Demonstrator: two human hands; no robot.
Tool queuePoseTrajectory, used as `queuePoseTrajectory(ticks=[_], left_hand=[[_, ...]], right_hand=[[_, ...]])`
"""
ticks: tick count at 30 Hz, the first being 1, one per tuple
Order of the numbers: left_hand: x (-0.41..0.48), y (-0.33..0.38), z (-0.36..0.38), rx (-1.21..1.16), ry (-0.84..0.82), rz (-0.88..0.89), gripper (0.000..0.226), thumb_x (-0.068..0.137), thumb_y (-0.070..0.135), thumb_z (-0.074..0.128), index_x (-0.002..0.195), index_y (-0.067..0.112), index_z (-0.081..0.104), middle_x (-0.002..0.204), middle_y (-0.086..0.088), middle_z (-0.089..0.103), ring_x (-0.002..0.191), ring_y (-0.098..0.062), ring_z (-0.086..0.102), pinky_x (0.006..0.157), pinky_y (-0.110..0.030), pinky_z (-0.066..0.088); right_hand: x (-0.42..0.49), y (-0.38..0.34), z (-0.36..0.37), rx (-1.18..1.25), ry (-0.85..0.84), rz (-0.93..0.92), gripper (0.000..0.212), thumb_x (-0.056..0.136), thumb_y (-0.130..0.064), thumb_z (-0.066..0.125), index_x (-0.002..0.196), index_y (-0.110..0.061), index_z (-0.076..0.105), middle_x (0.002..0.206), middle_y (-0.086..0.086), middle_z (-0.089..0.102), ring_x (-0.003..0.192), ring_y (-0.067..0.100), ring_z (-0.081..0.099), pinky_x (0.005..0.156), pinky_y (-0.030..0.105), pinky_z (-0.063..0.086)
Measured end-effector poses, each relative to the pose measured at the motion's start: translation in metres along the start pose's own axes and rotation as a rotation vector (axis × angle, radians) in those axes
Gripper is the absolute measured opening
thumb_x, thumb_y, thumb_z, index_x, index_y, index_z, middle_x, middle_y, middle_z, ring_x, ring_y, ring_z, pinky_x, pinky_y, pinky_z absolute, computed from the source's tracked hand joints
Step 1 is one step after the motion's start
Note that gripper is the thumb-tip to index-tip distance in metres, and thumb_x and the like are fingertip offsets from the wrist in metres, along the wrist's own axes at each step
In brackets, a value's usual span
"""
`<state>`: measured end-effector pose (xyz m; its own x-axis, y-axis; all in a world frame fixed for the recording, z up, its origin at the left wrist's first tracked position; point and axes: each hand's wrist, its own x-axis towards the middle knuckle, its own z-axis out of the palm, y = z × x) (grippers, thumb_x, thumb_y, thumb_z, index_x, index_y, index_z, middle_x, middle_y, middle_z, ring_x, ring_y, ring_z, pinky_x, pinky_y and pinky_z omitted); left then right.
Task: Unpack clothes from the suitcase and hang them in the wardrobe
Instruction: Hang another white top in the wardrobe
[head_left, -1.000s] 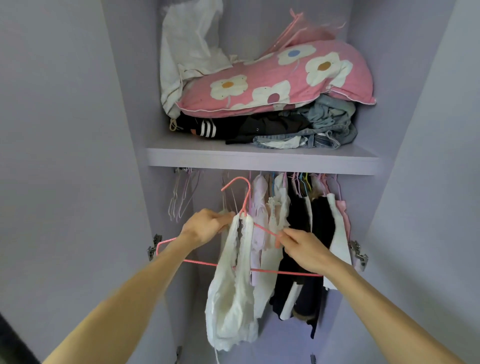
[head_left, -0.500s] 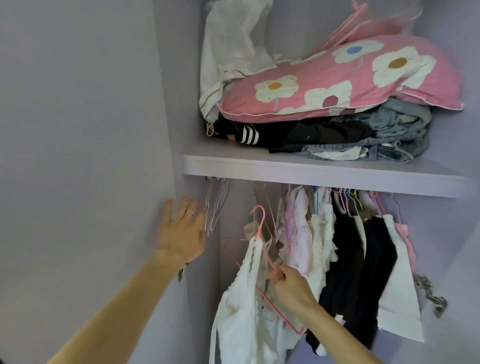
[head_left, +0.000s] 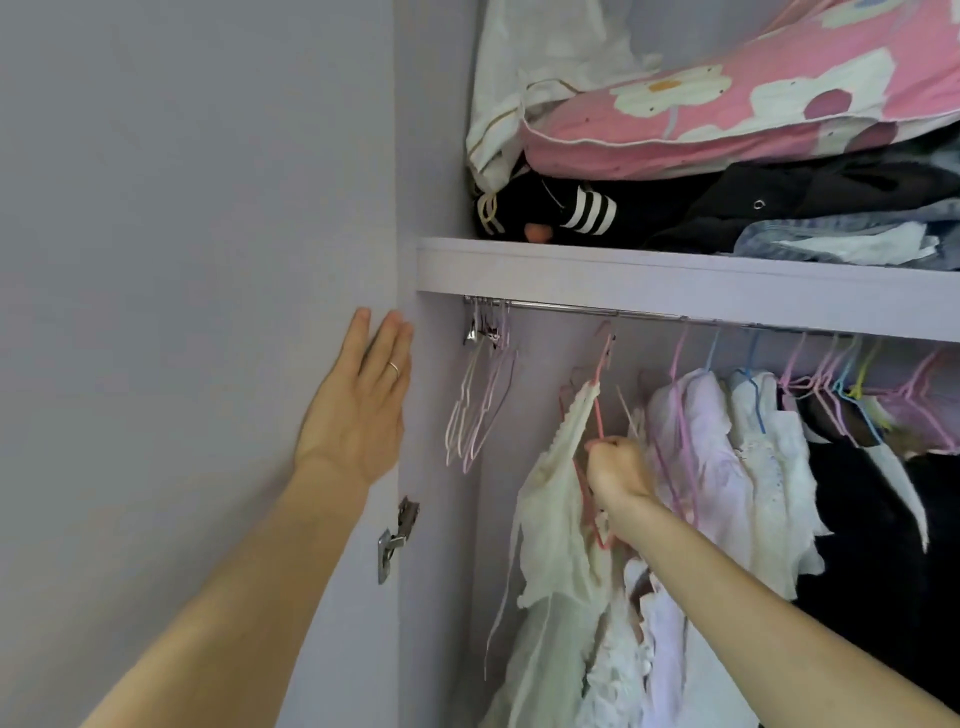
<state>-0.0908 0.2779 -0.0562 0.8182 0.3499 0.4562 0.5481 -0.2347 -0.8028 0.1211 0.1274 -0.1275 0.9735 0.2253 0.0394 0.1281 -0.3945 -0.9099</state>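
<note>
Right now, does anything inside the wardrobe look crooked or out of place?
Yes. The pink hanger carrying the cream garment is steeply tilted, unlike its neighbours; the right hand grips its lower wire. Its hook is close under the rod, but blur hides whether it is on it.

shiny metal rail (head_left: 561, 307), matt lilac shelf (head_left: 675, 283)

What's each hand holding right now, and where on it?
Right hand grips the pink hanger by its sloping arm, below the hook. Left hand holds nothing, flat against the door.
</note>
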Motion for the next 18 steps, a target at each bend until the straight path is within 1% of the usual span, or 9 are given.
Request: queuePoseTrajectory(ticks=[3, 5, 7, 9, 11, 13, 14, 16, 18], left_hand=[[-0.002, 0.012, 0.006, 0.014, 0.019, -0.027, 0.066, 0.104, 0.04, 0.007, 0.155, 0.001, -0.003, 0.16, -0.027, -0.018, 0.146, -0.047, -0.02, 0.106, -0.069, -0.022], [-0.001, 0.02, 0.01, 0.04, 0.031, -0.046, 0.066, 0.104, 0.041, 0.008, 0.156, 0.001, 0.002, 0.161, -0.027, -0.016, 0.144, -0.051, -0.022, 0.104, -0.071, -0.023], [0.003, 0.022, 0.013, 0.048, 0.053, -0.057, 0.065, 0.104, 0.041, 0.01, 0.157, 0.003, 0.007, 0.161, -0.027, -0.012, 0.143, -0.054, -0.022, 0.102, -0.073, -0.023], [0.008, 0.02, 0.016, 0.063, 0.082, -0.074, 0.065, 0.104, 0.041, 0.01, 0.157, 0.004, 0.009, 0.162, -0.027, -0.009, 0.143, -0.054, -0.022, 0.102, -0.074, -0.023], [0.009, 0.019, 0.019, 0.069, 0.101, -0.078, 0.065, 0.104, 0.042, 0.01, 0.156, 0.004, 0.01, 0.162, -0.026, -0.006, 0.144, -0.053, -0.021, 0.102, -0.074, -0.021], [0.009, 0.02, 0.022, 0.067, 0.108, -0.077, 0.065, 0.103, 0.043, 0.011, 0.156, 0.004, 0.013, 0.163, -0.026, -0.004, 0.144, -0.053, -0.02, 0.103, -0.074, -0.02], [0.009, 0.021, 0.024, 0.07, 0.111, -0.082, 0.065, 0.103, 0.043, 0.011, 0.156, 0.004, 0.014, 0.162, -0.026, -0.004, 0.144, -0.053, -0.019, 0.104, -0.074, -0.02], [0.008, 0.022, 0.027, 0.074, 0.11, -0.09, 0.066, 0.103, 0.043, 0.011, 0.156, 0.004, 0.017, 0.162, -0.026, -0.002, 0.144, -0.053, -0.019, 0.105, -0.074, -0.018], [0.008, 0.022, 0.029, 0.077, 0.114, -0.092, 0.066, 0.103, 0.043, 0.011, 0.156, 0.004, 0.017, 0.162, -0.026, -0.001, 0.144, -0.053, -0.019, 0.106, -0.074, -0.018]], right_hand=[[0.03, -0.008, 0.013, 0.066, 0.043, -0.025, 0.042, 0.077, -0.024, 0.041, 0.107, -0.007, 0.065, 0.098, 0.016, 0.065, 0.086, 0.033, 0.062, 0.072, 0.038, 0.045], [0.05, -0.017, 0.018, 0.081, 0.07, -0.055, 0.046, 0.08, -0.022, 0.043, 0.116, -0.001, 0.063, 0.111, 0.02, 0.066, 0.09, 0.032, 0.062, 0.073, 0.036, 0.044], [0.07, -0.034, 0.019, 0.092, 0.111, -0.1, 0.045, 0.086, -0.022, 0.046, 0.122, 0.001, 0.061, 0.119, 0.022, 0.064, 0.099, 0.036, 0.063, 0.081, 0.04, 0.05], [0.082, -0.049, 0.023, 0.079, 0.142, -0.132, 0.04, 0.091, -0.019, 0.048, 0.123, 0.002, 0.06, 0.121, 0.023, 0.063, 0.107, 0.041, 0.061, 0.091, 0.045, 0.052], [0.09, -0.052, 0.033, 0.04, 0.128, -0.146, 0.036, 0.09, -0.014, 0.049, 0.12, 0.002, 0.062, 0.111, 0.022, 0.066, 0.099, 0.04, 0.065, 0.086, 0.045, 0.055], [0.092, -0.046, 0.037, -0.025, 0.075, -0.142, 0.028, 0.089, -0.01, 0.049, 0.105, 0.003, 0.067, 0.086, 0.018, 0.067, 0.074, 0.033, 0.066, 0.067, 0.039, 0.054], [0.092, -0.042, 0.037, -0.073, 0.054, -0.134, 0.025, 0.089, -0.01, 0.049, 0.099, 0.004, 0.067, 0.077, 0.016, 0.065, 0.066, 0.03, 0.064, 0.061, 0.036, 0.053], [0.091, -0.04, 0.032, -0.148, 0.072, -0.12, 0.022, 0.092, -0.013, 0.049, 0.093, 0.002, 0.065, 0.074, 0.015, 0.064, 0.064, 0.029, 0.066, 0.056, 0.035, 0.054], [0.091, -0.043, 0.025, -0.161, 0.109, -0.1, 0.019, 0.092, -0.011, 0.047, 0.092, 0.0, 0.062, 0.078, 0.017, 0.066, 0.071, 0.031, 0.069, 0.058, 0.036, 0.055]])
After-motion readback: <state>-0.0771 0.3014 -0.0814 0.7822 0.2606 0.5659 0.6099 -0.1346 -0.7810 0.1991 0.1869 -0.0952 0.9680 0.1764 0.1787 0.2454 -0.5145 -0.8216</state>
